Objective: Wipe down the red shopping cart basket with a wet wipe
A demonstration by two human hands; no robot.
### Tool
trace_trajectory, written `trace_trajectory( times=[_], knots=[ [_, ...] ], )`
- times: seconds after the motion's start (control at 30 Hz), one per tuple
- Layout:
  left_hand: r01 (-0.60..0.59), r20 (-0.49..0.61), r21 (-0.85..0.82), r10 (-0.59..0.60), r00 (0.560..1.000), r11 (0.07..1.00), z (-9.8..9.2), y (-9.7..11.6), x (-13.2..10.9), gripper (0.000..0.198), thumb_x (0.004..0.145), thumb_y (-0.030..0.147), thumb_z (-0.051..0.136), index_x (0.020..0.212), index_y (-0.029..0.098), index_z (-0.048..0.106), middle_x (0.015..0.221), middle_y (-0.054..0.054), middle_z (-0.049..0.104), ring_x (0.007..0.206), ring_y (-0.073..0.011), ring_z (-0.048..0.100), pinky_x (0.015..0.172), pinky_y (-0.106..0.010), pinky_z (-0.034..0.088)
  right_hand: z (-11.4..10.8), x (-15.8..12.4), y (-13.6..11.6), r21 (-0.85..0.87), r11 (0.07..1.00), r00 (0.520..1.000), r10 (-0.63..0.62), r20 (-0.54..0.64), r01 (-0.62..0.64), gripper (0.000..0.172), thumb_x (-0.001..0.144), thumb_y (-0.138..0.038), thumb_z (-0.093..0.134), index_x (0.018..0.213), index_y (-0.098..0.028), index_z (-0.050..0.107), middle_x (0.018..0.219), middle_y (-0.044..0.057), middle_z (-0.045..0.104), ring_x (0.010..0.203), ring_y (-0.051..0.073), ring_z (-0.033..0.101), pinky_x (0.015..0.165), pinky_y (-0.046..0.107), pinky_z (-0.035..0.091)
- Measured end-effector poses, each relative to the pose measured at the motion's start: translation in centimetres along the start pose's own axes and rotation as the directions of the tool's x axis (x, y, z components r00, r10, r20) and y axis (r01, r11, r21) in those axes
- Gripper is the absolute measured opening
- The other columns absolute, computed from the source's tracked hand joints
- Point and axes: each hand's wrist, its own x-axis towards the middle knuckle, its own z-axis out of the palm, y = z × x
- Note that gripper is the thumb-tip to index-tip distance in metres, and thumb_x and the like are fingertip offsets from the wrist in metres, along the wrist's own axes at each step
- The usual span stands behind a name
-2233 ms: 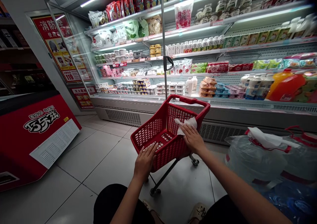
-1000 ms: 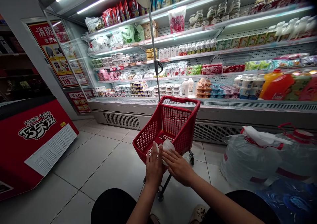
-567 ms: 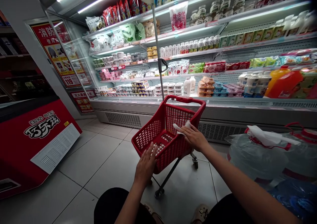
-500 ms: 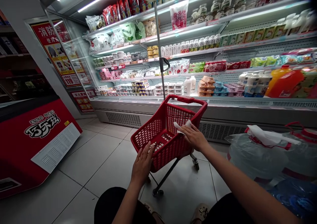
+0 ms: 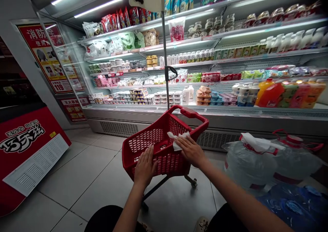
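Note:
A red plastic shopping cart point(image 5: 156, 135) stands on the floor before me, its basket made of open latticework. My right hand point(image 5: 191, 150) presses a crumpled white tissue point(image 5: 177, 144) onto the basket's near rim, towards the handle end. Part of the tissue is hidden beneath the fingers. At the other end of the same side, my left hand point(image 5: 145, 165) lies against the basket with its fingers stretched out and nothing held. The red cart handle point(image 5: 201, 126) rises behind my right hand. Below the basket, one caster wheel point(image 5: 194, 182) shows.
A lit refrigerated display point(image 5: 225, 117) with bottles, cups and bags spans the back. Large water jugs point(image 5: 248, 163) stand close on the right, with blue-capped bottles point(image 5: 292, 206) in front. A red freezer chest point(image 5: 28, 150) is at the left. A metal pole point(image 5: 165, 51) rises behind the cart.
The view has swung to the right. The cart has turned slightly, and its left end sits farther left. My right hand and the tissue have shifted left and down along the rim.

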Motion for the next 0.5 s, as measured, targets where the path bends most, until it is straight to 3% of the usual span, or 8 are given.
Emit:
trace_trajectory(
  times=[0.17,0.27,0.37,0.5],
  knots=[
    [-0.011,0.027,-0.021,0.011,1.000,1.000,-0.8,-3.4,-0.6,0.073,0.108,0.048,0.038,0.168,0.030,0.001,0.166,-0.005,0.040,0.150,-0.0243,0.044,0.124,-0.047,0.037,-3.3,-1.2,5.5,-0.106,0.987,0.992,0.120,-0.036,-0.123,0.064,0.100,-0.016,0.040,0.163,-0.023,0.034,0.160,0.006,0.049,0.149,0.023,0.043,0.130,0.050,0.019],
    [0.063,0.035,-0.022,-0.062,0.997,0.998,-0.7,-3.3,-0.1,0.074,0.107,0.052,0.040,0.168,0.027,0.008,0.163,-0.008,0.044,0.150,-0.0268,0.044,0.124,-0.050,0.036,-3.7,-1.3,5.8,-0.120,0.974,0.980,0.186,-0.067,-0.193,0.060,0.100,-0.018,0.040,0.160,-0.019,0.041,0.160,0.009,0.049,0.150,0.024,0.041,0.129,0.049,0.023],
    [0.048,0.054,-0.064,-0.044,0.998,0.997,-0.3,-0.9,1.6,0.072,0.107,0.051,0.040,0.168,0.025,0.012,0.164,-0.009,0.044,0.151,-0.0263,0.043,0.125,-0.050,0.033,-2.8,-0.8,3.6,-0.093,0.980,0.983,0.172,-0.071,-0.178,0.059,0.099,-0.018,0.042,0.158,-0.017,0.044,0.160,0.009,0.049,0.151,0.025,0.039,0.129,0.048,0.025],
    [-0.090,0.057,-0.185,0.102,0.993,0.979,0.6,4.3,4.8,0.072,0.106,0.047,0.043,0.168,0.026,0.012,0.168,-0.007,0.036,0.155,-0.0242,0.035,0.128,-0.049,0.028,-2.0,-0.1,0.3,-0.056,0.996,0.997,0.075,-0.024,-0.076,0.059,0.098,-0.017,0.043,0.157,-0.017,0.046,0.160,0.007,0.049,0.151,0.024,0.040,0.128,0.046,0.027]
  ],
)
